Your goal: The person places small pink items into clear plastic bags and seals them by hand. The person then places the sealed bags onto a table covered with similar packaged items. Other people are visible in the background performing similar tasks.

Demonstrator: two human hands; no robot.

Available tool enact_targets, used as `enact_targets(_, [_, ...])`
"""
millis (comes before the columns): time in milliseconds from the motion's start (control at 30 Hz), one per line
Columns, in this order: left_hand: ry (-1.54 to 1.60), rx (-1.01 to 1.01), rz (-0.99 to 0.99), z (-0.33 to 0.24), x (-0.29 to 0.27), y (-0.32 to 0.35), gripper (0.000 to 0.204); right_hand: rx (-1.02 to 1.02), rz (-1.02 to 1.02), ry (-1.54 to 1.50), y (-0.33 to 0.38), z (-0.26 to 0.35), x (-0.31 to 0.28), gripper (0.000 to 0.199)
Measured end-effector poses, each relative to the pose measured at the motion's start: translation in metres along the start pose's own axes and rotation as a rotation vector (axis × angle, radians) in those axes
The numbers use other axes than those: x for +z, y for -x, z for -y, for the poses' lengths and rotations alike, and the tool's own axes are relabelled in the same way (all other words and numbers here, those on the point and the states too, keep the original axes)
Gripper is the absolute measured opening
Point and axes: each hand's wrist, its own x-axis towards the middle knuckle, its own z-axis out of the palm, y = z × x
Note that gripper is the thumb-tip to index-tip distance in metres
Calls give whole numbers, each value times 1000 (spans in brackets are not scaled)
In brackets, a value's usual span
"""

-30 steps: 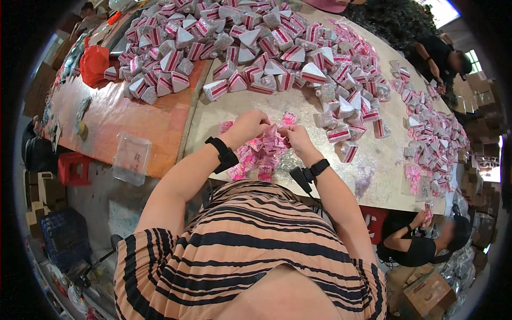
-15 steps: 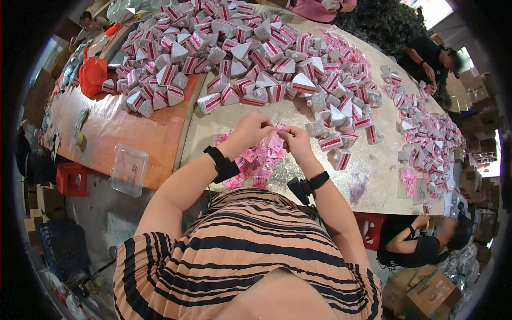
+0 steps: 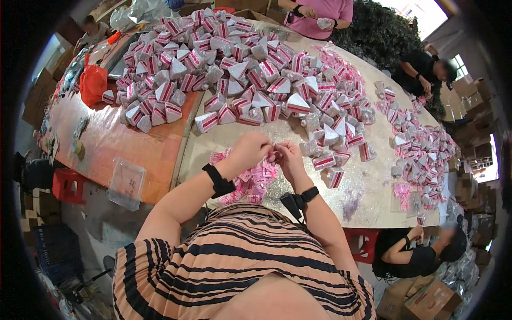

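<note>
Over the near middle of the table, my left hand (image 3: 250, 152) and my right hand (image 3: 289, 160) meet, fingertips pinched close together. A small pink printed tag (image 3: 272, 157) seems to be between them, mostly covered by the fingers. Just below my hands lies a loose pile of pink printed tags (image 3: 255, 182), partly behind my left wrist. Beyond them spreads a big heap of wedge-shaped pieces (image 3: 234, 69), white and silvery with pink-red striped sides, like cake slices. A few wedges lie nearer, right of my right hand, including one striped wedge (image 3: 334, 177).
An orange-red bag (image 3: 93, 85) and a clear plastic tray (image 3: 127, 184) are on the table's left part. More wedges (image 3: 421, 154) lie along the right side. Co-workers stand or sit around the far and right edges. Red stools (image 3: 69, 184) flank me.
The view has tilted slightly, so the table sits lower in the picture. My hands have drawn closer together, and the pink tag seen between them earlier is now mostly covered.
</note>
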Motion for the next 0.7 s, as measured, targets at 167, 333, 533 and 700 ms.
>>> enact_targets(167, [-227, 257, 65, -11, -17, -6, 16, 132, 113, -13, -2, 1, -16, 11])
enact_targets(333, [-423, 476, 266, 1, -18, -18, 23, 220, 177, 23, 0, 7, -24, 7])
enact_targets(533, [-340, 138, 408, 4, -3, -26, 13, 165, 160, 216, 1, 10, -29, 8])
enact_targets(700, [196, -354, 531, 25, 10, -41, 10, -221, 78, 782, 3, 5, -29, 9])
